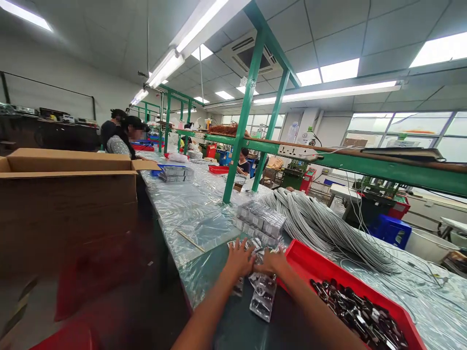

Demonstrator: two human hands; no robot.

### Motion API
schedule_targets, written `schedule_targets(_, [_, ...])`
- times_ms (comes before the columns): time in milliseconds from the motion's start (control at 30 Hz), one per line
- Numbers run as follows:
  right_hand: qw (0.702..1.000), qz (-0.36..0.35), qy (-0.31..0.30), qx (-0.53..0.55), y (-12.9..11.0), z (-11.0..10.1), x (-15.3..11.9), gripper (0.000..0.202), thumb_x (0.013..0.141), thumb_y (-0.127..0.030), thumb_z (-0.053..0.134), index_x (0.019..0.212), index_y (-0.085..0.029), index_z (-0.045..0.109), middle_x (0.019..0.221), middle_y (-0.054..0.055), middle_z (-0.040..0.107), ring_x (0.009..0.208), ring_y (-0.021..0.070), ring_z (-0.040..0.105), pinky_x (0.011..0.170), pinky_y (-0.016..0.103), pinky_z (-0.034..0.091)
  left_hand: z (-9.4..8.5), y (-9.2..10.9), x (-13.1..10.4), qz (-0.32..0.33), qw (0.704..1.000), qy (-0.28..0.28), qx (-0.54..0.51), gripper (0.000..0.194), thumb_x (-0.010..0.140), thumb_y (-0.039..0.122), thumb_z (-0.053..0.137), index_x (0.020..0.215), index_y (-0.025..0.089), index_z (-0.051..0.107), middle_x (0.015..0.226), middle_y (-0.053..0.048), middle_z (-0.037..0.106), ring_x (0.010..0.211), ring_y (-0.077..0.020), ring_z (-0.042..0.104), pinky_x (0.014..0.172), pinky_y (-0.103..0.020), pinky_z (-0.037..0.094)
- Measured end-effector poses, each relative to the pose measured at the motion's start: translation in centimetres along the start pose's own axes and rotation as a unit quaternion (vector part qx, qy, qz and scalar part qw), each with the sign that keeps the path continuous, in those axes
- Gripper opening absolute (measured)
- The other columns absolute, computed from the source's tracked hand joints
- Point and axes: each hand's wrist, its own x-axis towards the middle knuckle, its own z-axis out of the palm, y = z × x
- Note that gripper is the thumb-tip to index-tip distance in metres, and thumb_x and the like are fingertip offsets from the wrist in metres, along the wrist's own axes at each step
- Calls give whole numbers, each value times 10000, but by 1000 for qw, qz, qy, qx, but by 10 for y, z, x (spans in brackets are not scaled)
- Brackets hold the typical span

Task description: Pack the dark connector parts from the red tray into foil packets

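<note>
My left hand (240, 258) lies with its fingers spread on a pile of shiny clear plastic packs (263, 294) near the table's front edge. Beside it, almost touching, my right hand (272, 262) rests on the same pile, thumb stretched toward the left hand. Its far fingertips are partly hidden, but neither hand appears closed round a pack. One pack juts toward me below the hands; its contents are too blurred to name. Just beyond the fingers stand stacked grey-white boxes (260, 218). The red tray (299, 253) is close by my right forearm.
Small black parts (359, 311) fill part of the red tray. Behind it lies a large bundle of grey cable (321, 228). A green frame post (241, 131) rises from the table. At left stands an open cardboard box (69, 204). Several people sit farther along.
</note>
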Motion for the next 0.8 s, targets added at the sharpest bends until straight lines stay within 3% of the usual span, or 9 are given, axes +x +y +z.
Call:
schedule_targets(100, [999,-34,11,16,-19,9,-20,693,757,-487,640,1286,-46,560,1121,261,686,1094,385,630,1009,512,368,10,-10,-23,29,999,-24,14,509,880,313,497,1388,283,504,1521,-66,420,1438,-343,273,1166,-560,203])
schedule_targets(233, [997,-53,27,53,-58,22,-60,648,765,-338,644,1346,-89,505,1217,256,617,1105,369,615,899,444,470,-8,-26,-80,26,999,-22,32,630,794,180,524,1417,260,466,1503,-77,444,1426,-317,305,1173,-510,220])
schedule_targets(400, [981,-48,100,156,-118,39,-126,667,825,-210,564,1456,-117,373,1466,234,397,1329,355,421,1040,435,398,-50,-35,-154,-29,998,4,47,659,776,92,477,1419,234,457,1497,-85,437,1418,-307,308,1181,-498,202])
schedule_targets(500, [952,-70,175,242,-157,59,-173,696,786,-123,545,1459,-152,370,1525,188,316,1392,341,330,1116,470,322,-58,-46,-215,-60,997,44,35,683,770,59,449,1431,227,426,1502,-79,424,1410,-262,326,1183,-461,238])
schedule_targets(567, [929,-105,218,280,-181,87,-205,745,761,-85,539,1470,-195,340,1577,156,220,1434,338,252,1143,517,276,-43,-59,-267,-79,990,113,1,701,751,37,431,1430,208,415,1498,-85,428,1400,-234,351,1173,-432,287])
schedule_targets(633, [912,-139,236,304,-201,131,-235,806,742,-53,542,1487,-238,295,1610,133,139,1461,338,188,1148,559,258,-13,-74,-325,-114,981,153,-21,683,775,42,398,1440,201,396,1509,-93,417,1407,-224,351,1170,-433,309])
schedule_targets(700, [916,-163,198,307,-215,182,-262,858,746,-39,557,1502,-310,253,1616,100,158,1460,338,203,1135,594,275,27,-90,-381,-171,980,98,-9,630,809,58,385,1421,199,434,1499,-103,439,1392,-223,390,1158,-415,340])
schedule_targets(733, [925,-165,166,300,-219,205,-274,908,713,-31,589,1505,-316,249,1606,109,200,1449,363,228,1116,621,294,47,-96,-406,-197,980,34,0,609,810,54,391,1394,206,475,1469,-100,484,1366,-217,433,1140,-387,372])
schedule_targets(800, [942,-162,81,284,-218,234,-296,932,640,-33,656,1472,-302,337,1567,125,308,1401,427,312,1053,649,372,80,-104,-451,-251,967,-48,14,585,758,4,406,1261,228,605,1356,-90,603,1247,-215,570,1052,-338,471])
